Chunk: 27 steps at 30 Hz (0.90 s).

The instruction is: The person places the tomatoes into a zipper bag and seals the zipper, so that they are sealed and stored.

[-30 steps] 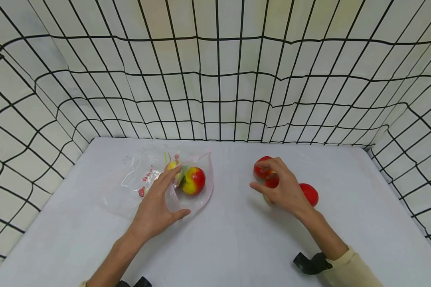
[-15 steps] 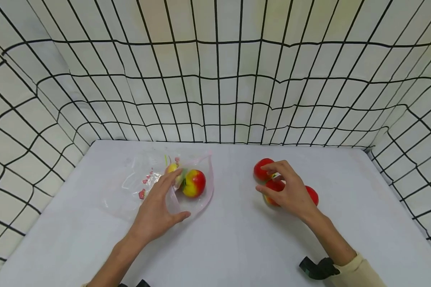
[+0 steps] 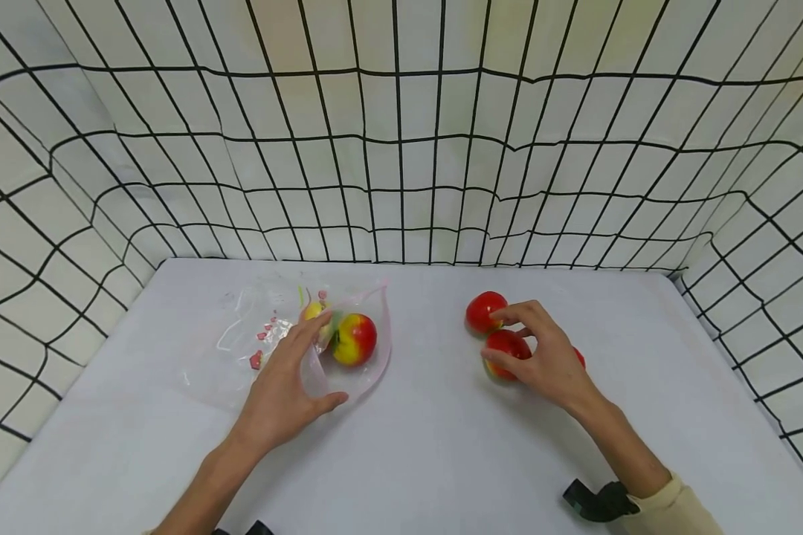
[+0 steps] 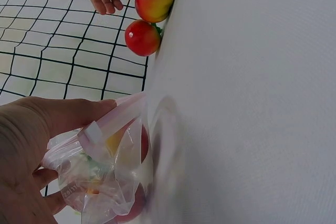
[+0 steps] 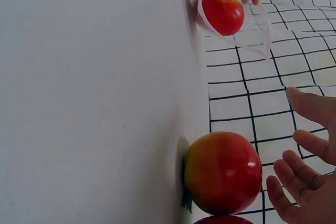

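Note:
My left hand [image 3: 281,394] rests at the mouth of a clear plastic bag [image 3: 241,331], its thumb and fingers spread wide. In the left wrist view the thumb lies at the pinkish rim of the bag [image 4: 107,182]. A red-and-yellow apple [image 3: 355,339] sits inside, with another yellow fruit [image 3: 313,310] partly covered by my fingers. On the right, my right hand [image 3: 552,364] hovers over an apple [image 3: 508,348], thumb overlapping it in the head view. The right wrist view shows a gap between my fingers and the apple [image 5: 223,174]. Another red apple [image 3: 485,312] stands just behind.
A third red apple [image 3: 579,357] is mostly hidden behind my right hand. White cloth [image 3: 415,461] covers the table. Black netting [image 3: 401,163] over pale walls encloses the back and both sides.
My right hand has shifted slightly right and toward me, uncovering more of the middle apple and hiding more of the rightmost one. My left hand stays at the bag.

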Motion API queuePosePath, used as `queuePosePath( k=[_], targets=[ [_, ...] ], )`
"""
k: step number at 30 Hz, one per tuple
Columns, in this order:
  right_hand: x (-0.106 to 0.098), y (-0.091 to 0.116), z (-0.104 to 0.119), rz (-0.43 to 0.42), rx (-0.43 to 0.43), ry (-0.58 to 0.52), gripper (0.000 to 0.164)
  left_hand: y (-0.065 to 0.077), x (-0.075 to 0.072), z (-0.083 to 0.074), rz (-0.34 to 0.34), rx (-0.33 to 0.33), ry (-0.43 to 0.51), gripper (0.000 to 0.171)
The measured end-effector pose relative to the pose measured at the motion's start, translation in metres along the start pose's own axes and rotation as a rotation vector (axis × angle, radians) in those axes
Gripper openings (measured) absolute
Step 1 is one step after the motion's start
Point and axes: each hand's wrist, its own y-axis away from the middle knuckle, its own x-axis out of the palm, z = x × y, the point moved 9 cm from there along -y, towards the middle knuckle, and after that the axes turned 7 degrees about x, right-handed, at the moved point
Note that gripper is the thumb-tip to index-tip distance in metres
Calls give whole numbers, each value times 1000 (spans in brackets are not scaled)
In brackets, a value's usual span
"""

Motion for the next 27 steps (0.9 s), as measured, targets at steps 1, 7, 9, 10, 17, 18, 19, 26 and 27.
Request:
queuePosePath(
  k=[1, 7, 9, 10, 17, 18, 19, 26, 27],
  targets=[
    [0, 0, -1, 3, 3, 8, 55, 0, 0, 0, 1, -1, 0, 112],
    [-2, 1, -7, 30, 27, 28, 52, -1, 0, -1, 2, -6, 2, 111],
    [-2, 1, -10, 41, 36, 26, 52, -1, 1, -1, 3, -7, 2, 111],
    [-2, 1, -11, 47, 37, 28, 52, -1, 1, -1, 4, -8, 1, 111],
    [-4, 1, -14, 78, 0, 64, 54, 0, 1, 0, 4, -11, -5, 110],
    [-4, 1, -14, 82, -2, 66, 55, 0, 1, 0, 5, -13, -6, 110],
    [-5, 0, -15, 87, -1, 66, 55, 0, 1, 0, 5, -14, -6, 110],
    [-5, -2, -24, 142, 40, 68, 60, 0, 2, 1, 12, -18, -7, 110],
    [-5, -2, -25, 151, 43, 68, 60, 0, 2, 1, 13, -18, -6, 110]
  ],
)
